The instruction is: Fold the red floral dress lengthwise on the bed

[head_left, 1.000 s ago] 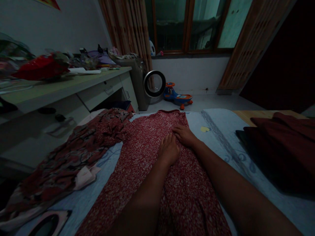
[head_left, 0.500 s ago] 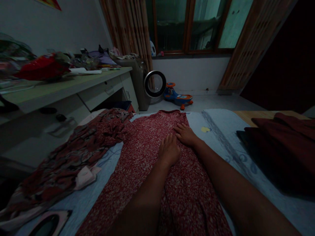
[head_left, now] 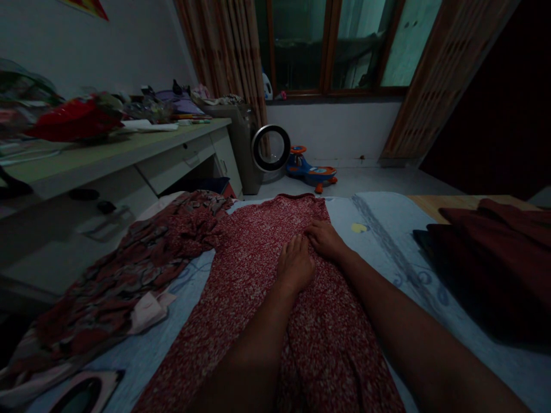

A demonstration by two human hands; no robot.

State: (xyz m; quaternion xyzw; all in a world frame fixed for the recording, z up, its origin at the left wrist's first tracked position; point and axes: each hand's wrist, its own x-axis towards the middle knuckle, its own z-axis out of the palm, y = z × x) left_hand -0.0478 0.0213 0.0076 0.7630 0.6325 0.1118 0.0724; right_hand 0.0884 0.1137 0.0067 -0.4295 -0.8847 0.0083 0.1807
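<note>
While our left hand (head_left: 295, 264) and right hand (head_left: 326, 238) lie flat, fingers together (tips touching), the red speckled garment (head_left: 258, 269) spreads beneath them.

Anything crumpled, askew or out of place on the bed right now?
Yes. The darker patterned garment lies bunched and wrinkled along the left of the bed sheet, while the red speckled garment is spread flat under the left hand and right hand. Nothing looks spilled or damaged.
</note>
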